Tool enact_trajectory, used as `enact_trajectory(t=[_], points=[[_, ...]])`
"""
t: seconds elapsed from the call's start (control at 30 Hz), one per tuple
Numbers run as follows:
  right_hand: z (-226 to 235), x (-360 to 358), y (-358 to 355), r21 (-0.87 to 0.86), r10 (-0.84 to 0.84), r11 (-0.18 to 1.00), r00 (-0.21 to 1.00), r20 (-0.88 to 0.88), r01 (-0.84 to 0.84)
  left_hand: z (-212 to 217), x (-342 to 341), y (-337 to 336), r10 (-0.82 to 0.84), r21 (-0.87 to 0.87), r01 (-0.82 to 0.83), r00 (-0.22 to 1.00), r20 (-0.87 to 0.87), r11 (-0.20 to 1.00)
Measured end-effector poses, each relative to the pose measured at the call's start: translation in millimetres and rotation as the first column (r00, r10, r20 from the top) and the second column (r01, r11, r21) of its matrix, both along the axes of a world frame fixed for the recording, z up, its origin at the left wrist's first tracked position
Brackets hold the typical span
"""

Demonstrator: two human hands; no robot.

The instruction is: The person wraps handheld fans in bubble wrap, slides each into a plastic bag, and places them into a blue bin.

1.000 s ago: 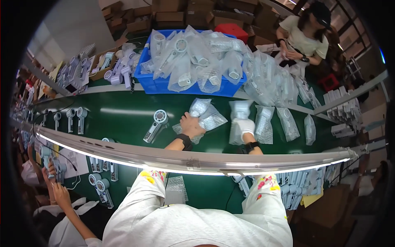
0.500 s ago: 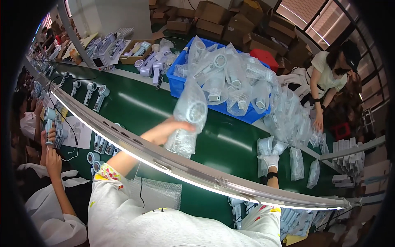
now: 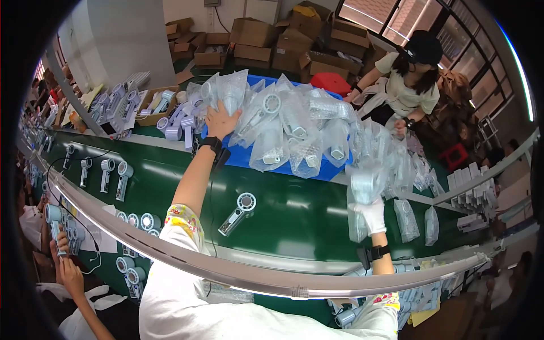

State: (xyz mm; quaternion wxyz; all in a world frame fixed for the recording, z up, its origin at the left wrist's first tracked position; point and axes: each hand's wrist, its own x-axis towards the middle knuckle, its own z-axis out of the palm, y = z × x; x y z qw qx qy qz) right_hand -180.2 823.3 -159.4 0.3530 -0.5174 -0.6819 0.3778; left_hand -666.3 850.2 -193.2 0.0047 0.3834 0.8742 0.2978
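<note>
My left hand reaches far forward with fingers spread, resting against the heap of clear-bagged handheld fans in the blue bin; it grips nothing. A black band is on that wrist. My right hand, in a white glove, holds up a clear bag with a pale fan inside above the green belt. One unbagged white fan lies on the belt between my arms.
More bagged fans lie at the belt's right. Bare fans lie in a row at the left. A person in a dark cap works across the bin. A co-worker's hands hold a fan lower left. A curved metal rail crosses near me.
My left hand carried a bagged fan up from the belt to the bin's heap and let it go. My right hand lifted another bagged fan off the belt.
</note>
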Motion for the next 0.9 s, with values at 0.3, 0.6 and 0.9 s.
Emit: enact_trajectory(t=[0.3,0.6,0.9], points=[[78.8,-176.8,94.2,0.248,-0.088,0.967,0.836,0.541,-0.059,-5.6,2.4,-67.7,-0.373,0.129,0.384,0.923,-0.098,0.914],[22.0,-140.7,73.1,0.617,-0.274,0.784,0.857,0.437,-0.065,-59.7,121.5,-205.1,-0.578,-0.193,0.596,0.803,0.148,0.779],[34.5,-68.9,-121.2,-0.061,0.038,0.996,0.928,-0.37,-0.065,-46.3,161.9,-197.4,-0.511,-0.003,0.722,0.494,0.703,0.692]])
